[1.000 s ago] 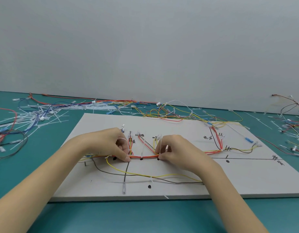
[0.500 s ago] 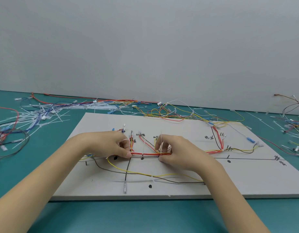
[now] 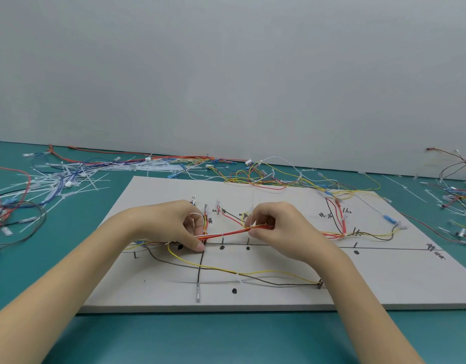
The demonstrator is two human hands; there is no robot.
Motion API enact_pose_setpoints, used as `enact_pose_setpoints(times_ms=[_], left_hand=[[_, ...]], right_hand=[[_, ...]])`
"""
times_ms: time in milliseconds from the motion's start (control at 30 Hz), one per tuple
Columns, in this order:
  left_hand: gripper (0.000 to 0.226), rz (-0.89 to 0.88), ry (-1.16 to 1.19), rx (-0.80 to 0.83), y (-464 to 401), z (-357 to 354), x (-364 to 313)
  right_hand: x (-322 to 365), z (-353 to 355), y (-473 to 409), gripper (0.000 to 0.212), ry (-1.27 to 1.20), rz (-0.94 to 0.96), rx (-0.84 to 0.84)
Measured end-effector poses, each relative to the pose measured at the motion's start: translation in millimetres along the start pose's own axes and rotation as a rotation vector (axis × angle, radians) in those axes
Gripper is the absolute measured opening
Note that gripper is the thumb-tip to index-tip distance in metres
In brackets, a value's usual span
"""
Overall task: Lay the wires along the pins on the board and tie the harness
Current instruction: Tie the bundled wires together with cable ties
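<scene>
Wire bundle (image 3: 226, 234) higher, both hands

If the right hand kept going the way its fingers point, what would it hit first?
Probably the left hand: the right hand points leftward along the red wire bundle both hold, though depth is unclear.

Both your forearms come in from the bottom corners, left from about 7 o'clock and right from about 5, and meet near the middle. Your left hand (image 3: 174, 224) is knuckles-up with the fingers curled, thumb and forefinger pinching down at its 3 o'clock edge. Your right hand (image 3: 281, 227) sits a bit higher, wrist lifted, fingers curled with the grip pinched at its 9 o'clock side. The two hands are near each other, not touching.
</scene>
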State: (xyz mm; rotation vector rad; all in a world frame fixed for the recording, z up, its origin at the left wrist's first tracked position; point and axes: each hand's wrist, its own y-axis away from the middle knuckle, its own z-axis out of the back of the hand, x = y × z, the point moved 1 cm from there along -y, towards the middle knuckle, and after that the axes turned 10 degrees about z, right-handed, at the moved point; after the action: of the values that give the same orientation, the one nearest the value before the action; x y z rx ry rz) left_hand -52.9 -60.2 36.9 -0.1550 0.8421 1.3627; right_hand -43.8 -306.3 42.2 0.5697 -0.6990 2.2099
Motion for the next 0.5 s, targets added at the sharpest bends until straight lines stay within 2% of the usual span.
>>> enact_pose_setpoints(times_ms=[100,300,500], left_hand=[[0.021,-0.014,0.01,0.003,1,1,-1],[0.025,-0.04,0.043,0.018,5,3,-3],[0.026,-0.039,0.058,0.028,6,4,-2]], right_hand=[[-1,-3,0,0.02,0.026,0.015,-0.021],[-5,-8,-1,0.01,0.052,0.011,-0.03],[-2,-14,-2,0.011,0.138,0.068,-0.125]])
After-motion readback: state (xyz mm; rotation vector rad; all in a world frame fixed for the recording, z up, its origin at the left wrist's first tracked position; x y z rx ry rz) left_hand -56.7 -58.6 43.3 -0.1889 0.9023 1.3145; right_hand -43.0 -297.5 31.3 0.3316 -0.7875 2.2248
